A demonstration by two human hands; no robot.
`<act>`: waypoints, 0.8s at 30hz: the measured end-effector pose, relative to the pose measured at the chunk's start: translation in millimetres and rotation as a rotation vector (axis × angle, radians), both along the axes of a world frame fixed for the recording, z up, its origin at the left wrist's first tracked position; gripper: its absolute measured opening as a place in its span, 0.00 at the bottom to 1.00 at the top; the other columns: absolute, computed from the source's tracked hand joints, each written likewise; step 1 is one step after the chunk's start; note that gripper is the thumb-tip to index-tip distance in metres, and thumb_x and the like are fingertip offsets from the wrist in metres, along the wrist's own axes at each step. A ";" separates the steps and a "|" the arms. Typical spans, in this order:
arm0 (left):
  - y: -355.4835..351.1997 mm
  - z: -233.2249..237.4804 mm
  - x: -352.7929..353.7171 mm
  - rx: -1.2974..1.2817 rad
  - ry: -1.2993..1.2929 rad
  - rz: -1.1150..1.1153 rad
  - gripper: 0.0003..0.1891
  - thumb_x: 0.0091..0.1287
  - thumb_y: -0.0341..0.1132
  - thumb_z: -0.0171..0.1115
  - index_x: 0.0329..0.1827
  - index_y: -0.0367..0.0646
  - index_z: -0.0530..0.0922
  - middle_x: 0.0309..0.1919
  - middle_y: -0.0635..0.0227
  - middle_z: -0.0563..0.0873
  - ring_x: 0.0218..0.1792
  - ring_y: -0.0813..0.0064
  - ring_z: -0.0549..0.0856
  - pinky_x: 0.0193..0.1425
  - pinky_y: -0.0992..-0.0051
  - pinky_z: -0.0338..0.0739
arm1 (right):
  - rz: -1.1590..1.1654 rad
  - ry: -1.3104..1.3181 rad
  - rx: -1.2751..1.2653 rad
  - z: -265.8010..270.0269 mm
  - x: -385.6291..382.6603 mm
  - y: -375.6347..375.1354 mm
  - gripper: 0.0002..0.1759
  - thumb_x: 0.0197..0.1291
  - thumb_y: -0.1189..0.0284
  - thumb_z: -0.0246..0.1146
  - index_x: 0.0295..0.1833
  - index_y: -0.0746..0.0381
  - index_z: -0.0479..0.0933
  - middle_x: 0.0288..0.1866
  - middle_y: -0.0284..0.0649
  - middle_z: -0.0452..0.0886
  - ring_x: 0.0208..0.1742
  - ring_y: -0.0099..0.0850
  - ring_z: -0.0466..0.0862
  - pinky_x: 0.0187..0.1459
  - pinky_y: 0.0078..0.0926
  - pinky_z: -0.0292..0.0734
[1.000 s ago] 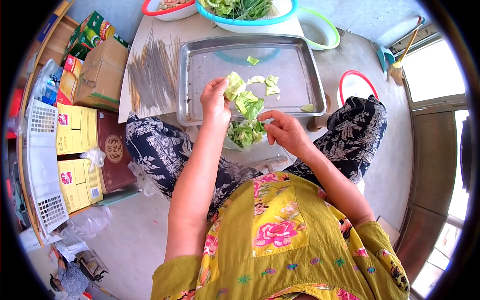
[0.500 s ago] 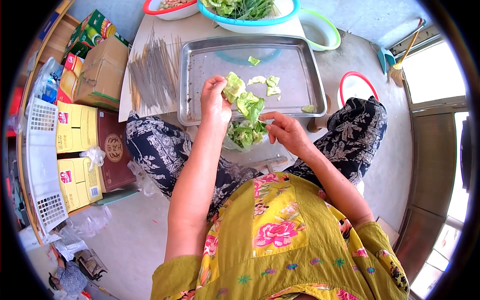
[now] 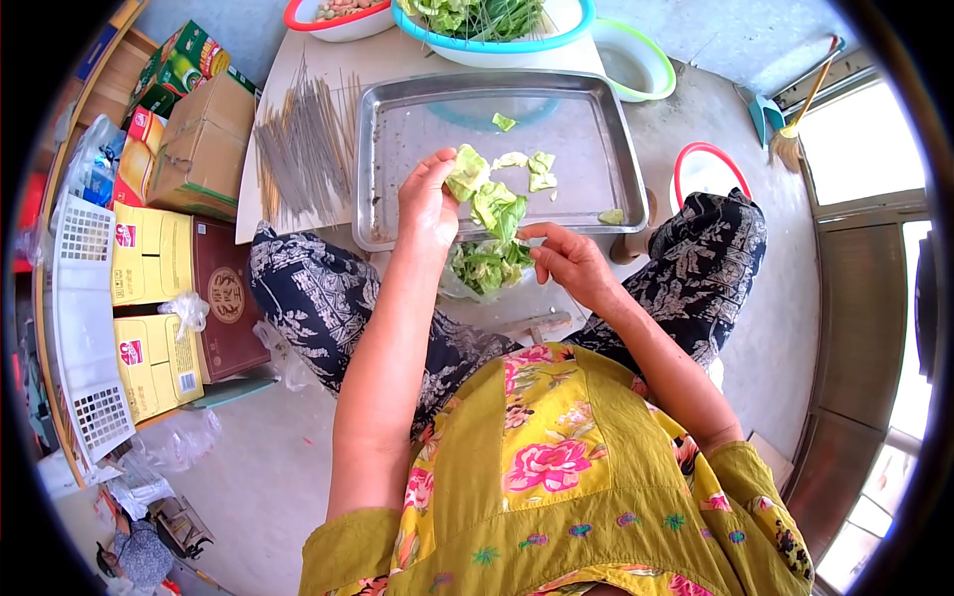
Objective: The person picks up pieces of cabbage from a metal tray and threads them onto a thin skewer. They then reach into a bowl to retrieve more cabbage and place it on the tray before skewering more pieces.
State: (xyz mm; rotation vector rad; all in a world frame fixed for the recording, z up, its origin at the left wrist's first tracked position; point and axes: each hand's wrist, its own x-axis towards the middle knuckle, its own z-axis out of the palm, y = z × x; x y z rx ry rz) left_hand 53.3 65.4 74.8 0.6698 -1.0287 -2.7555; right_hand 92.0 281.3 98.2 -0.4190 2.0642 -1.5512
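Observation:
My left hand (image 3: 428,199) is closed on a string of pale green lettuce leaves (image 3: 496,207), held above the near edge of a metal tray (image 3: 397,159). The leaves hang in a row toward the right; whether a stick runs through them cannot be made out. At their lower right end is my right hand (image 3: 573,264), its index finger reaching the leaf tip and its other fingers curled. What those fingers hold, if anything, is hidden. Below both hands, between the knees, a clear bag (image 3: 457,285) holds more leaves. Small leaf pieces (image 3: 541,171) lie in the tray.
Thin skewers (image 3: 305,149) lie bunched on the table (image 3: 283,84) left of the tray. Behind it stand a blue-rimmed basin (image 3: 497,46) of greens and a red-rimmed bowl (image 3: 343,22). Cardboard boxes (image 3: 204,144) are stacked at left; a broom (image 3: 785,147) leans at right.
Almost nothing differs. My right hand's fingers have shifted very slightly near the leaf tip, while my left hand holds the leaves in the same place.

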 end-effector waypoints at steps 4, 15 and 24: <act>-2.6 0.0 -0.7 0.074 -0.015 -0.047 0.07 0.62 0.24 0.59 0.42 0.39 0.78 0.41 0.61 0.83 0.45 0.68 0.82 0.54 0.69 0.78 | -0.016 0.017 -0.024 1.5 0.5 -0.1 0.13 0.64 0.76 0.56 0.53 0.60 0.76 0.21 0.29 0.72 0.27 0.16 0.71 0.31 0.17 0.68; -8.7 0.5 -3.5 0.124 0.021 -0.094 0.08 0.61 0.26 0.62 0.43 0.42 0.80 0.43 0.62 0.83 0.47 0.68 0.82 0.56 0.67 0.76 | -0.074 0.103 -0.009 -4.0 -2.2 -7.5 0.12 0.62 0.77 0.57 0.51 0.62 0.77 0.21 0.31 0.74 0.25 0.16 0.73 0.30 0.18 0.70; -6.7 7.0 -2.2 0.135 0.003 -0.049 0.08 0.62 0.25 0.60 0.44 0.37 0.77 0.40 0.59 0.83 0.42 0.67 0.83 0.50 0.69 0.80 | -0.061 -0.026 -0.161 -11.2 -6.3 -11.6 0.08 0.64 0.77 0.56 0.47 0.64 0.77 0.20 0.29 0.73 0.23 0.15 0.72 0.28 0.16 0.68</act>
